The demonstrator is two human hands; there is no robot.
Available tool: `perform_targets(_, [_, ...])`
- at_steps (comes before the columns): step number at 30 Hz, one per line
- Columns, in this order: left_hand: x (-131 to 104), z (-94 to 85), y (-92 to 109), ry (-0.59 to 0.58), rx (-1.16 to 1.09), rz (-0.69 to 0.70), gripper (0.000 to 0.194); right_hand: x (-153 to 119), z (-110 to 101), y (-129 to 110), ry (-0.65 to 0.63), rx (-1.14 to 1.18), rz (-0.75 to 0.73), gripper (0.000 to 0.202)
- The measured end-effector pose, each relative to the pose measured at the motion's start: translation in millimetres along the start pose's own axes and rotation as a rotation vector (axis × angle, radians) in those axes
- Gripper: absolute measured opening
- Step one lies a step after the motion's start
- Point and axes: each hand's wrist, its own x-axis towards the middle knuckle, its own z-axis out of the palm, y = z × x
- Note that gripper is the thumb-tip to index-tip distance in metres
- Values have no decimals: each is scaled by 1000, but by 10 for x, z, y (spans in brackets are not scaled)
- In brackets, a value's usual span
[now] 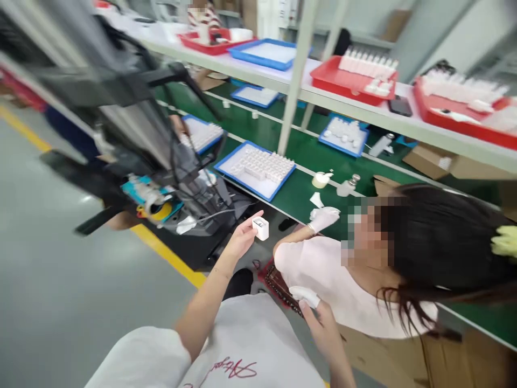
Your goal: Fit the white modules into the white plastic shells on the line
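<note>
My left hand point(241, 238) is closed on a small white box-shaped part point(260, 228), held out in front of me near the green bench's edge. The part's top shows a dark recess. Low on the right, my right hand point(320, 322) grips a smooth, curved white piece point(304, 295). Beyond my left hand, a blue-rimmed tray point(226, 171) with rows of small white parts lies on the green bench point(297, 202).
A seated person in a pale top point(323, 264) is close on the right, with a gloved hand point(324, 218) over the bench. Grey machinery point(133, 108) stands left. Red trays point(323, 81) line the shelf above; bottles point(348, 186) stand on the bench.
</note>
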Motion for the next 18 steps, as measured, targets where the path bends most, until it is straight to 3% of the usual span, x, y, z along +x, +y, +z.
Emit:
perform_targets(2, [-414, 14, 122, 82, 81, 73, 65, 67, -76, -25, -137, 1, -16, 45])
perform_targets(4, [-846, -1, 268, 161, 172, 130, 62, 173, -24, -73, -231, 30, -27, 46])
perform_targets(6, [-1276, -70, 407, 247, 254, 181, 59, 300, 182, -129, -308, 64, -46, 53])
perform_targets(8, [-1697, -214, 516, 356, 313, 233, 59, 426, 547, -190, -411, 63, -77, 65])
perform_targets(10, [-2130, -439, 599, 494, 348, 286, 64, 526, 1061, -264, -548, 29, -121, 76])
perform_targets(12, [-2622, -719, 670, 647, 369, 341, 68, 565, 1718, -363, -712, -7, -177, 81])
perform_targets(15, [-3509, -1160, 750, 895, 382, 407, 66, 478, 2918, -580, -970, -59, -276, 71])
perform_targets(18, [-4473, -1616, 783, 1235, 310, 422, 63, 299, 4174, -869, -1134, -157, -367, 45])
